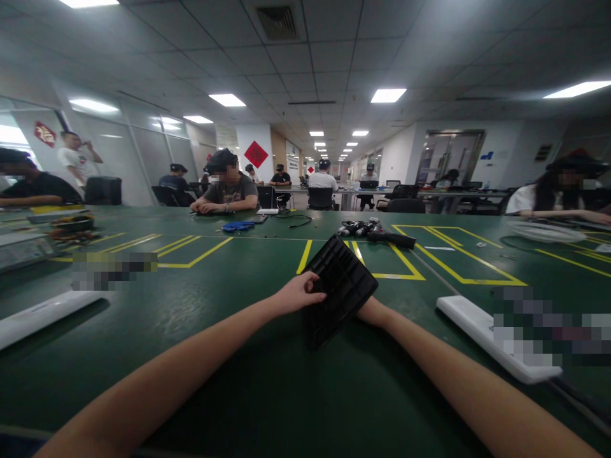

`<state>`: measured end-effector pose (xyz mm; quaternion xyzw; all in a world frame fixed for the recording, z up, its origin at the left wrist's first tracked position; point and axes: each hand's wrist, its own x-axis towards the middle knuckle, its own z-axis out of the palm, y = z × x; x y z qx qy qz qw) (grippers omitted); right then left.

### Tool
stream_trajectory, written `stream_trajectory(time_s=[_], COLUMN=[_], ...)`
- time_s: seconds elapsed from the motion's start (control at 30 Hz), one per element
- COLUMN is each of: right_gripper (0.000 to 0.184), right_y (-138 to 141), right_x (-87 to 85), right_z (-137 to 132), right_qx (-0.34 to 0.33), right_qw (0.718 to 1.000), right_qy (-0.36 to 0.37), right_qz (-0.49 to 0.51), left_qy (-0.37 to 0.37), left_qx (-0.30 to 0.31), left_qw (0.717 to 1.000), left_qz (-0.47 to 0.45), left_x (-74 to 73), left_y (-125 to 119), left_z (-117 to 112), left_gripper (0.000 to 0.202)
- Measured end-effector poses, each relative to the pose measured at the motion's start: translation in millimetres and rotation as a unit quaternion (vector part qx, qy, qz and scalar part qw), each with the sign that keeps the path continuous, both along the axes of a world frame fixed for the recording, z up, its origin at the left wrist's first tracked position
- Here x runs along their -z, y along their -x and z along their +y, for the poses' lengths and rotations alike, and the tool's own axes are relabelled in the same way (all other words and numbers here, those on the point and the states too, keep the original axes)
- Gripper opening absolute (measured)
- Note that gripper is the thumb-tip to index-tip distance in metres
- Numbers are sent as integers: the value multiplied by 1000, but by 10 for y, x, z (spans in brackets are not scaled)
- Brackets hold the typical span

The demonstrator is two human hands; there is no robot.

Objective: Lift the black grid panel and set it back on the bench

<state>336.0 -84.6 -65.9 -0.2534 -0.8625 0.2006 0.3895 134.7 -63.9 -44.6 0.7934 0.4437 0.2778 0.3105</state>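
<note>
Visibly gridded, rectangular black tray (344,280), tilted.

The black tray (344,280) looks plastic, the green tabletop (191,296) glossy

Both tapering forearms (176,374) are bare, as is the left grip (300,295).

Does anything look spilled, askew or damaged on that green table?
Nothing looks spilled or plainly damaged. Beyond the tilted black gridded tray, one untidy spot: a jumbled cluster of black and silver parts, whose dark tubular piece seems to lie across the yellow tape.
</note>
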Motion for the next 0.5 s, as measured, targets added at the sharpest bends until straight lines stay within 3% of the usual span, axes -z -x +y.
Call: stream_trajectory(time_s=[0.1, 0.23, 0.3, 0.37, 0.43, 0.5], right_gripper=[46, 39, 38, 39, 40, 40], right_y=[24, -26, -140, -319, -532, -731], right_x=[11, 66, 81, 73, 51, 37], right_z=[28, 181, 274, 347, 392, 417], right_qx=[4, 35, 109, 224, 342, 437], right_qw=[1000, 999, 992, 967, 923, 872], right_qy=[6, 18, 11, 7, 7, 10], right_qz=[1, -28, -65, -125, -178, -219], left_qy=[-120, -181, -202, -218, -201, -137], left_qx=[-7, -38, -91, -175, -270, -360], left_qw=[991, 977, 966, 944, 913, 883], left_qz=[61, 105, 132, 176, 231, 269], left_x=[14, -47, -107, -176, -237, -273], left_y=[-8, 64, 218, 478, 817, 1177], left_z=[9, 113, 227, 362, 493, 602], left_gripper=[38, 35, 36, 39, 42, 45])
